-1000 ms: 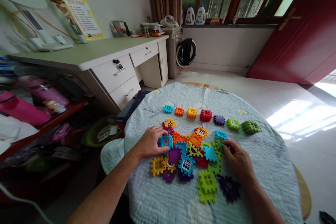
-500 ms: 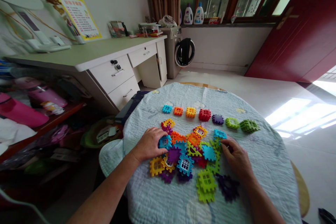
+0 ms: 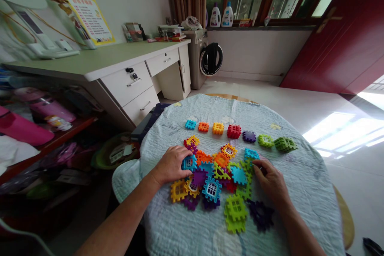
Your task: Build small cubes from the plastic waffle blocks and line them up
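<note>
My left hand [image 3: 174,165] is closed around a blue window-patterned building block [image 3: 189,163] at the left side of a loose pile. At the pile's right side is my right hand [image 3: 270,177], its thumb and index finger pinched together beside green block pieces [image 3: 246,166]. Whether anything sits in that pinch is hidden. Between the hands lie a purple piece [image 3: 199,177], a blue piece with a white window [image 3: 212,189], an orange piece [image 3: 221,159] and a plain blue piece [image 3: 239,175]. Nearer to me are lime green pieces [image 3: 235,210] and a dark purple piece [image 3: 261,215].
Across the cloth-covered round table [image 3: 207,232], a row of sorted stacks runs from a blue one [image 3: 191,124] past a red one [image 3: 234,131] to a green one [image 3: 285,144]. A desk [image 3: 120,54] and washing machine [image 3: 198,60] stand beyond; a shelf [image 3: 78,128] is left.
</note>
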`<state>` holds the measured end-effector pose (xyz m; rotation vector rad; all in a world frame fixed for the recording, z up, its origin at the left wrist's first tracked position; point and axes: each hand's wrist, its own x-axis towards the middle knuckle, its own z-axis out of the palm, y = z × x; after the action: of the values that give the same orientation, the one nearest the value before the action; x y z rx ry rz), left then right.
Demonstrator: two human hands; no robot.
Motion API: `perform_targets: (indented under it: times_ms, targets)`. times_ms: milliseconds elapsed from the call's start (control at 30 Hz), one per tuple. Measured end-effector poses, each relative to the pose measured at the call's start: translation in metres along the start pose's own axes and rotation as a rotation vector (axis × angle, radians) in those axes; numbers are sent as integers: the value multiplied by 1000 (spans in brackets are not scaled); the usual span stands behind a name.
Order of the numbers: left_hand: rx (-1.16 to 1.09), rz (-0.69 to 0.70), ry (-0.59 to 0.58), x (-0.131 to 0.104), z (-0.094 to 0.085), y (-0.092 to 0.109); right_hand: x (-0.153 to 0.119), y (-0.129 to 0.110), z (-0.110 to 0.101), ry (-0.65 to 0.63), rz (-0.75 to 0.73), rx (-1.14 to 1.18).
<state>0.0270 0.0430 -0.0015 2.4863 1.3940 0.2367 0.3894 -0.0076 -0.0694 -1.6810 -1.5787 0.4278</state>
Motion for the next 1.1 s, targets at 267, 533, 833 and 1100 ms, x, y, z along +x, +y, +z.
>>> perform_targets:
  times_ms: [267,533,833,1100]
  targets:
    - [0,17,-9,0,-2,2,1,0,0,5,1,-11]
    - [-10,8,-4,2,1,2,1,1,0,5,-6,-10]
    - [-40,35,151,18,-25,-12,0,5,1,-14,-28,-46]
    - [198,57,47,123,-39,-77,0,8,2,-3,-42,-66]
